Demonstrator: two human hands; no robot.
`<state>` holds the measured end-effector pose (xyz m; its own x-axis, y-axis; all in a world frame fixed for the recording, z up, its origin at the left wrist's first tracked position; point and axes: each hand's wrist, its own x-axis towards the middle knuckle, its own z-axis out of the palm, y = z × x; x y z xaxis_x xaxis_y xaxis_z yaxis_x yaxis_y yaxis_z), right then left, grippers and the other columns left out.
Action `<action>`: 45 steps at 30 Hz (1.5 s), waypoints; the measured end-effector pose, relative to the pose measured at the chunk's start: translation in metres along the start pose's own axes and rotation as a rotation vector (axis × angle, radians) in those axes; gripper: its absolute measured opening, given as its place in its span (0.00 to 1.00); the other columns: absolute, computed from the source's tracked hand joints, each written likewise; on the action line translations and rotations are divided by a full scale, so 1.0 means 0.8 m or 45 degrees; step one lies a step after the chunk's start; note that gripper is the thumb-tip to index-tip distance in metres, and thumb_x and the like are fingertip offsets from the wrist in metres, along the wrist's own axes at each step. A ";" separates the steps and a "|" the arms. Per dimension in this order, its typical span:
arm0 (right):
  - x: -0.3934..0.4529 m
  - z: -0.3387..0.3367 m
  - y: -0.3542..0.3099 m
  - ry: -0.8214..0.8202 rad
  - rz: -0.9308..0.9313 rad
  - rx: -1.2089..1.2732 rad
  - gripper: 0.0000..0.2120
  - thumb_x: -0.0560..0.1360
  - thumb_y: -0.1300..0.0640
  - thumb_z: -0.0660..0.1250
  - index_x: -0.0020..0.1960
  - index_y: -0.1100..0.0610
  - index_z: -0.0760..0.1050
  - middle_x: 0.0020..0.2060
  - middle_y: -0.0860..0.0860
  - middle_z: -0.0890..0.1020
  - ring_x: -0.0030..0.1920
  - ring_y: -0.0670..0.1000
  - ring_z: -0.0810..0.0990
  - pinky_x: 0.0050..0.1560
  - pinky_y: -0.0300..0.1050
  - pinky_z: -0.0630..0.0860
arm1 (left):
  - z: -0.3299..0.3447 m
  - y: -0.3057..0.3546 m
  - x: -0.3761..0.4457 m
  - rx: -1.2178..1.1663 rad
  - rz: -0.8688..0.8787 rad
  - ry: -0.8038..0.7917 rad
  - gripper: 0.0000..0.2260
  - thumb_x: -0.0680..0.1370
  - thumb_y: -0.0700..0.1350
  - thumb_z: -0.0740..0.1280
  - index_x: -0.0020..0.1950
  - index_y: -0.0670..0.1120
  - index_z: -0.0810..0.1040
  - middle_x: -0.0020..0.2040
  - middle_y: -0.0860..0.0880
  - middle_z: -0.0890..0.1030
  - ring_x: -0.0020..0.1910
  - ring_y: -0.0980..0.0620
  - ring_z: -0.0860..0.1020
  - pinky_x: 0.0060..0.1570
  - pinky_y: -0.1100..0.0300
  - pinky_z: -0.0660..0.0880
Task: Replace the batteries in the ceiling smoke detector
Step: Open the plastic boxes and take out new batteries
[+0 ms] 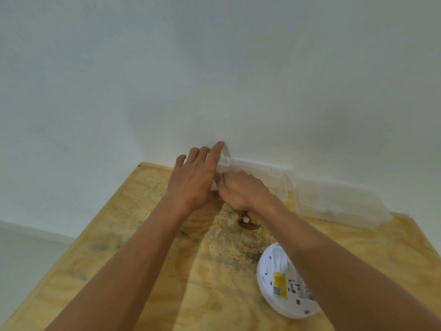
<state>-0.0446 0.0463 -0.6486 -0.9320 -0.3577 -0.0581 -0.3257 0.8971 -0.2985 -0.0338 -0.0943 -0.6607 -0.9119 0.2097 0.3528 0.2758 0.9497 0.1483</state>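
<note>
A round white smoke detector lies back-side up on the plywood table, showing a yellow label; my right forearm crosses over its right part. At the table's far edge against the wall stands a clear plastic box with its lid open. My left hand rests on the box's left end, its index finger stretched up along the lid. My right hand is curled with its fingertips inside the box, right beside the left hand. What the right fingers pinch is hidden.
A second clear plastic container lies to the right along the wall. A dark knot hole marks the plywood just below my right hand. The white wall rises directly behind the table; the table's left edge drops to the floor.
</note>
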 end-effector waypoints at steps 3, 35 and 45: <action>-0.001 0.010 0.003 0.229 -0.011 -0.009 0.24 0.81 0.38 0.44 0.43 0.51 0.72 0.36 0.50 0.77 0.36 0.55 0.76 0.35 0.48 0.69 | 0.000 0.000 0.001 -0.008 -0.001 0.011 0.47 0.70 0.54 0.75 0.80 0.51 0.49 0.69 0.47 0.71 0.68 0.44 0.68 0.67 0.44 0.68; -0.103 -0.024 0.098 0.623 -0.015 -0.318 0.23 0.77 0.34 0.59 0.67 0.42 0.73 0.45 0.49 0.86 0.47 0.56 0.84 0.39 0.48 0.77 | -0.008 0.015 -0.027 0.085 0.090 0.050 0.31 0.70 0.50 0.79 0.71 0.46 0.74 0.67 0.44 0.78 0.66 0.41 0.75 0.66 0.46 0.71; -0.109 -0.013 0.104 0.669 0.024 -0.253 0.16 0.77 0.39 0.64 0.52 0.49 0.83 0.42 0.53 0.86 0.43 0.61 0.83 0.35 0.47 0.72 | -0.012 0.034 -0.044 -0.057 0.065 0.064 0.17 0.81 0.49 0.68 0.68 0.43 0.79 0.66 0.46 0.80 0.68 0.44 0.74 0.49 0.48 0.79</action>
<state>0.0075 0.1551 -0.6582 -0.8752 -0.2095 0.4361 -0.2846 0.9518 -0.1139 0.0088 -0.0778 -0.6604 -0.8801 0.2445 0.4069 0.3358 0.9266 0.1694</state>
